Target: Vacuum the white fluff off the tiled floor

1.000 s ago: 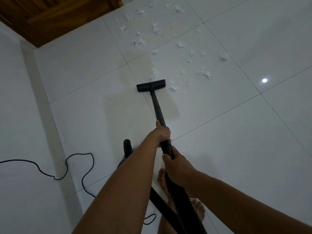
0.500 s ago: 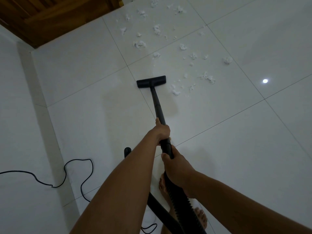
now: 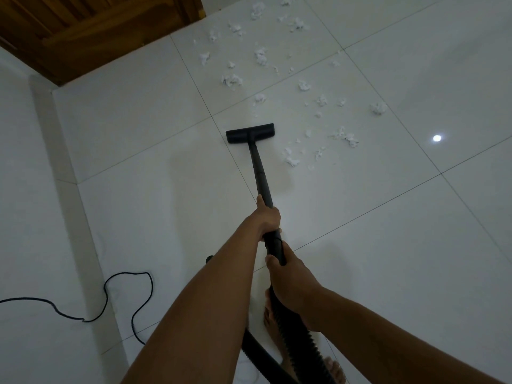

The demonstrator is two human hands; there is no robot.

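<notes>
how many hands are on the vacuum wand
2, neither hidden. The left hand grips the wand farther along, toward the floor head; the right hand grips nearer the body, where the ribbed hose starts.

Place: you are in a home room, by the look of it.
Floor: large glossy white tiles (image 3: 388, 245) under your bare foot (image 3: 336, 368).
Edges: plain white wall (image 3: 27, 189), wooden door (image 3: 83, 31).
Cord: black cable (image 3: 133, 272) loose across the floor.

Floor nozzle (image 3: 250, 133) farther forward than 1 second ago, over the former spot of 1 fluff clump
</notes>
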